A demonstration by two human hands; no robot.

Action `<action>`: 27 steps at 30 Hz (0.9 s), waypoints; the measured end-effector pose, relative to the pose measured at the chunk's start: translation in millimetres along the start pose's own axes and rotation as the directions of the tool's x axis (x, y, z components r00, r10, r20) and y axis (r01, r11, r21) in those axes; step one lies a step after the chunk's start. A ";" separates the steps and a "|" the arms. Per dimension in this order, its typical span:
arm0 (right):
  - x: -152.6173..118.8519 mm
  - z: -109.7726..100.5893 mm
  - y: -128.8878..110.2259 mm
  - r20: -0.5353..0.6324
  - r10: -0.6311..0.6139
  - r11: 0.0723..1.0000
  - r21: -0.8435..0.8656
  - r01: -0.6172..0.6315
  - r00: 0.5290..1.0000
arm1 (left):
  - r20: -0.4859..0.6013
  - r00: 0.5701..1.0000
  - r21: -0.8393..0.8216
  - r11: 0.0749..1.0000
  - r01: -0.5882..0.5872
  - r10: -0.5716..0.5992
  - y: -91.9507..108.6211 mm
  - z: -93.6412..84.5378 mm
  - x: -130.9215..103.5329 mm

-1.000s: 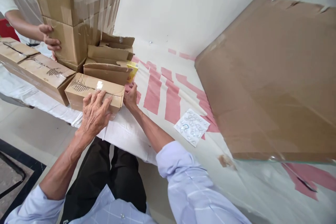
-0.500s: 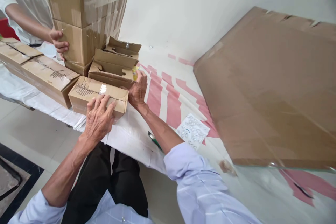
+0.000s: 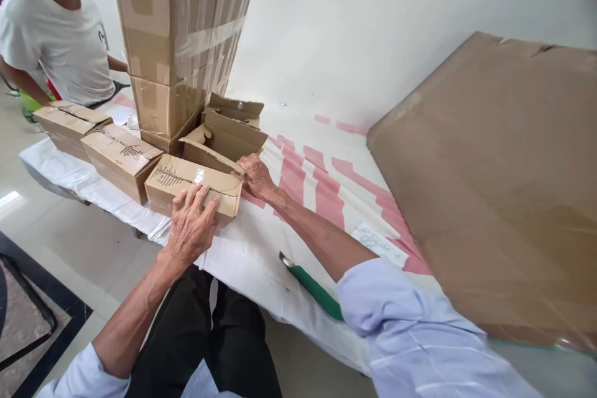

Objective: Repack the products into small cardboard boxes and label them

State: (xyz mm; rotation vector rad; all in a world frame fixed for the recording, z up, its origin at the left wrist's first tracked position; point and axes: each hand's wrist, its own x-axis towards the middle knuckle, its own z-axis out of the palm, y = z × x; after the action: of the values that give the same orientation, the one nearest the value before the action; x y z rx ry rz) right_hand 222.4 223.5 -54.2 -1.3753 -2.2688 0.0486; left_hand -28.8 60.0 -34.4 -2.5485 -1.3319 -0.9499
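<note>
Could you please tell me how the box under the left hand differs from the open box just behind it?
The front box has its top flaps closed, while the open box has flaps raised. The left hand rests on the front box; the right hand is at the open box's right end. The front box sits nearer the table edge than the open box. Both are brown cardboard.

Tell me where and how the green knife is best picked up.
Probably by the green handle, pinched across its narrow width from above, coming from the near side: the metal tip points away to the left, and the handle's long sides show on the cloth.
</note>
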 end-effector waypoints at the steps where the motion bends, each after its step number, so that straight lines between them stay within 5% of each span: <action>1: -1.1 -1.8 6.1 -0.003 0.015 1.000 -0.010 -0.015 1.000 | -0.008 1.000 -0.004 1.000 -0.001 0.000 0.2 0.2 -0.4; 8: 17.9 -10.2 54.9 -0.017 0.069 0.998 -0.004 -0.069 0.997 | -0.034 0.999 0.001 1.000 0.005 -0.005 2.3 6.0 4.1; 22: 112.8 19.3 159.3 -0.210 0.237 0.971 0.023 -0.237 0.949 | -0.079 0.997 0.016 0.999 0.028 -0.026 9.4 5.8 0.1; 27: 121.5 13.0 160.1 -0.293 0.355 0.919 -0.067 -0.389 0.888 | -0.070 0.997 0.030 0.999 0.034 -0.031 9.9 3.6 2.2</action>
State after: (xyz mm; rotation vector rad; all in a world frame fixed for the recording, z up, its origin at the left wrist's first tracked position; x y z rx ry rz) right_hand 303.4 407.8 -62.8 -1.7501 -1.7805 -0.1515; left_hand -18.5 56.9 -34.2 -2.4546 -1.3618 -1.0064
